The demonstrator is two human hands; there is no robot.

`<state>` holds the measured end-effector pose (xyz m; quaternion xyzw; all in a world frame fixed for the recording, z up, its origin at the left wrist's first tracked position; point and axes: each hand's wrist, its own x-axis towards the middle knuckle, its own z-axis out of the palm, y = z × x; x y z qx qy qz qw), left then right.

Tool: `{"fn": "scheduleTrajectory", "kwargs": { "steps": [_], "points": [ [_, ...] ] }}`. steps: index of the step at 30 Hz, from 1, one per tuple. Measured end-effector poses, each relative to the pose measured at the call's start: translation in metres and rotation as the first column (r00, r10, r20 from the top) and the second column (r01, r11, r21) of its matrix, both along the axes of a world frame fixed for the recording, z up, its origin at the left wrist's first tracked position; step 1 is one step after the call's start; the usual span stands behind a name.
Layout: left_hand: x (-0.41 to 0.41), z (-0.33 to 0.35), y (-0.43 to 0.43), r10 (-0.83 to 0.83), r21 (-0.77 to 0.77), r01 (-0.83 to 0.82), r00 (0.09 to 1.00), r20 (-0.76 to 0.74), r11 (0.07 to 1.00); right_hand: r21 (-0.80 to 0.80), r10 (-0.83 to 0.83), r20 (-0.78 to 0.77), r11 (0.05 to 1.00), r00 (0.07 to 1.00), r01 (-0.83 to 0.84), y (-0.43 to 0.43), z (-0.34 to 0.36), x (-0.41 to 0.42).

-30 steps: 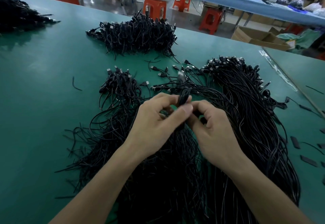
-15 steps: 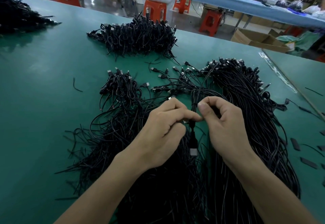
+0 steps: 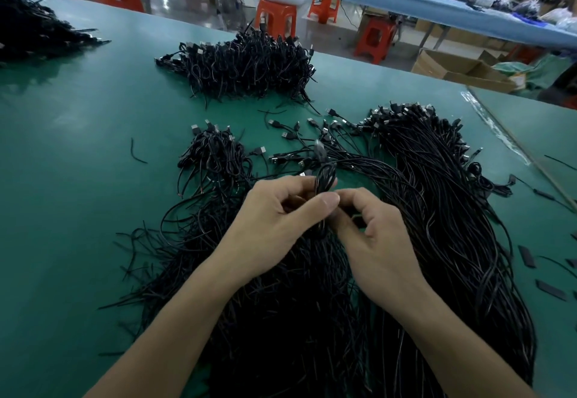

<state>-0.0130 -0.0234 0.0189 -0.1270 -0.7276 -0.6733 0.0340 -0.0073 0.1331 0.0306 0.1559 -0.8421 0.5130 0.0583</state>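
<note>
**Dangling cable gathered back into a loop above the heap**

Half a second earlier the cable's plug had hung down between the wrists. Now the cable (image 3: 326, 179) stood folded into a short upright loop, and its plug (image 3: 320, 149) was a blur just beyond it, over the far edge of the loose heap (image 3: 437, 210). The left hand (image 3: 281, 216) pinched the loop between thumb and fingers. The right hand (image 3: 371, 235), fingers curled, pinched the strand just below, both held above the heap's middle. The coil looked almost formed, probably bound for the small pile of finished bundles (image 3: 215, 157) left of the heap, though no tie was visible yet.
</note>
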Motion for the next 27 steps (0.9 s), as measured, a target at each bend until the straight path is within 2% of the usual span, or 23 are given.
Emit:
{"fn": "scheduleTrajectory", "kwargs": {
  "steps": [3, 7, 9, 12, 14, 16, 18, 19, 22, 27],
  "points": [
    [-0.001, -0.001, -0.006, -0.049, -0.033, 0.048, 0.998, -0.036, 0.998, -0.066, 0.026, 0.107, 0.998, 0.994, -0.019, 0.002, 0.000, -0.003],
    [0.002, 0.001, -0.009, -0.086, -0.171, 0.071, 0.993, -0.086, 0.983, -0.265, 0.195, 0.304, 0.958, 0.932, -0.114, 0.005, 0.003, -0.005],
    [0.002, 0.004, -0.008, -0.075, -0.162, 0.061, 0.994, -0.085, 0.985, -0.271, 0.217, 0.323, 0.954, 0.921, -0.130, 0.010, 0.006, -0.010],
    [-0.010, 0.009, -0.014, 0.077, -0.047, -0.076, 0.997, 0.012, 0.996, -0.049, 0.026, 0.216, 0.999, 0.976, -0.016, 0.024, 0.002, -0.029],
    [-0.028, 0.005, -0.024, 0.242, -0.012, -0.242, 0.968, 0.071, 0.970, 0.267, -0.157, 0.056, 0.954, 0.986, 0.137, 0.042, -0.005, -0.046],
    [-0.048, -0.003, -0.039, 0.389, -0.062, -0.384, 0.917, 0.087, 0.921, 0.592, -0.287, -0.041, 0.765, 0.957, 0.255, 0.067, -0.018, -0.065],
    [-0.065, -0.010, -0.053, 0.513, -0.125, -0.502, 0.855, 0.079, 0.856, 0.759, -0.404, -0.020, 0.589, 0.914, 0.277, 0.089, -0.029, -0.078],
    [-0.072, -0.014, -0.059, 0.564, -0.160, -0.549, 0.823, 0.069, 0.821, 0.791, -0.451, 0.021, 0.553, 0.892, 0.261, 0.096, -0.034, -0.083],
    [-0.089, -0.021, -0.071, 0.638, -0.280, -0.599, 0.768, 0.065, 0.750, 0.795, -0.521, 0.092, 0.551, 0.849, 0.253, 0.105, -0.043, -0.091],
    [-0.095, -0.031, -0.074, 0.639, -0.465, -0.559, 0.769, 0.020, 0.687, 0.725, -0.497, -0.071, 0.570, 0.865, 0.387, 0.104, -0.043, -0.092]
  ]
}}
